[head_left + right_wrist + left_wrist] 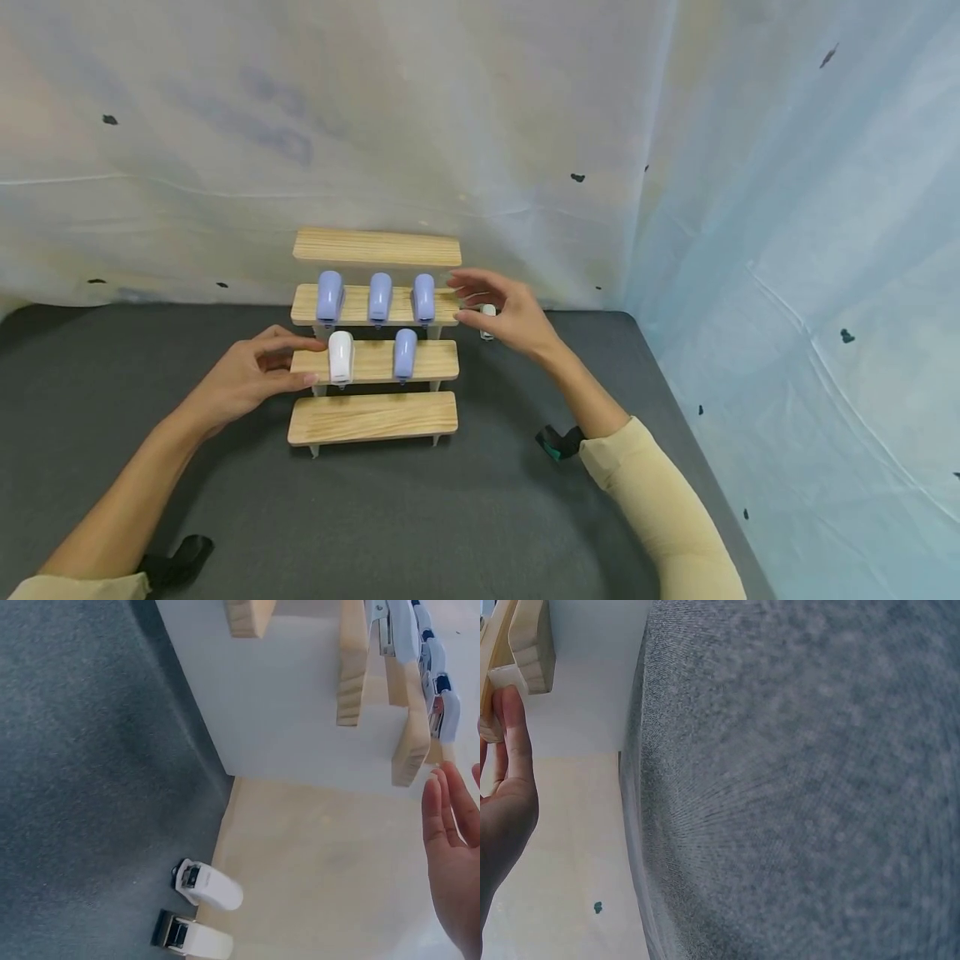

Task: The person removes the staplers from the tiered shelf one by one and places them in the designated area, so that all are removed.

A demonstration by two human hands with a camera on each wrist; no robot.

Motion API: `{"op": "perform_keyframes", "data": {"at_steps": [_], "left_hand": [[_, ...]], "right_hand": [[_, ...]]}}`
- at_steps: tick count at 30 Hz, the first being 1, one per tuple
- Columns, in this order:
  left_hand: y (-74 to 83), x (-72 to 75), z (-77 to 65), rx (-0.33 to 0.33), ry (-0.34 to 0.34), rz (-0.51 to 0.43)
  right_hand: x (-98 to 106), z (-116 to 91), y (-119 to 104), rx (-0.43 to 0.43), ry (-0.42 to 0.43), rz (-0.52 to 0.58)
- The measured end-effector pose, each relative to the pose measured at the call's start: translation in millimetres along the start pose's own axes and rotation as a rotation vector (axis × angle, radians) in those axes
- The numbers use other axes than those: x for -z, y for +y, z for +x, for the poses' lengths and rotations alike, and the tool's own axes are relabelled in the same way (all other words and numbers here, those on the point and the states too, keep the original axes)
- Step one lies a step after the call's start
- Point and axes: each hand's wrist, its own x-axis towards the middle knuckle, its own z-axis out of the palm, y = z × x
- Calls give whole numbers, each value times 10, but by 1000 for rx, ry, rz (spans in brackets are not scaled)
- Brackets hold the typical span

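Observation:
A tiered wooden display rack carries several small staplers. Its lower middle step holds a white stapler at the left and a blue stapler at the right. Three more blue staplers stand on the step above, one of them the right-hand blue stapler. My left hand is at the left end of the lower middle step, index finger beside the white stapler and thumb by the board's front edge. My right hand is at the upper step's right end, fingers and thumb spread apart, holding nothing.
Two white staplers, including one white stapler, stand behind the rack's right side, partly hidden by my right hand in the head view. The top board carries nothing. A dark grey cloth covers the table; pale sheeting hangs behind.

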Motion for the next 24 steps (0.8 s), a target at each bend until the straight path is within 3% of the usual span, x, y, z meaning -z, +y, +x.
{"op": "perform_keyframes", "data": {"at_steps": [5, 13, 24], "left_hand": [[8, 3, 14, -5, -1, 8], [44, -15, 56, -6, -14, 27], [32, 24, 64, 6, -25, 10]], "right_hand": [[-25, 51, -13, -9, -31, -5], [-40, 122, 268, -38, -13, -61], [-113, 190, 232, -97, -39, -182]]}}
